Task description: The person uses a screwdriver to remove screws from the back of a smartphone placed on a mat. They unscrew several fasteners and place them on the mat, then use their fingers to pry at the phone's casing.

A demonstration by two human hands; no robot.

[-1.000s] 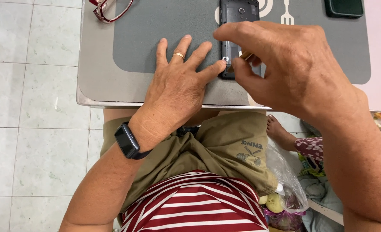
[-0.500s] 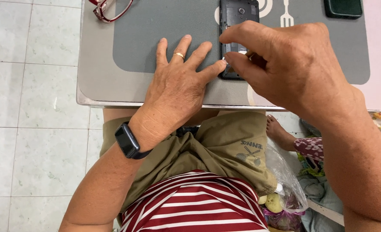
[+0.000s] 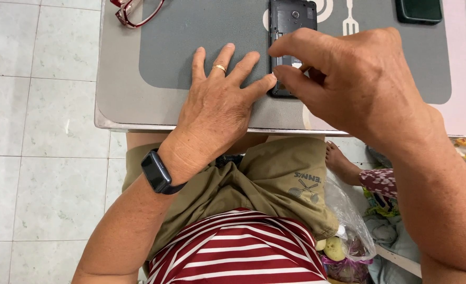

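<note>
Head view shows the left hand (image 3: 219, 105) spread flat on the grey mat (image 3: 191, 47), its forefinger tip touching the near left corner of an opened black phone (image 3: 290, 31). The right hand (image 3: 348, 84) covers the phone's near half, thumb and forefinger pinched together over it; whether they grip anything cannot be told. Red glasses (image 3: 135, 10) and a dark green case (image 3: 419, 9) lie cut off at the surface's (image 3: 117, 100) far edge.

The left hand (image 3: 217, 105) lies flat, palm down, fingers spread, its forefinger tip just beside the pinch. The right hand (image 3: 354, 84) arches above, thumb and forefinger curled close together, wrist raised, forearm reaching in.
</note>
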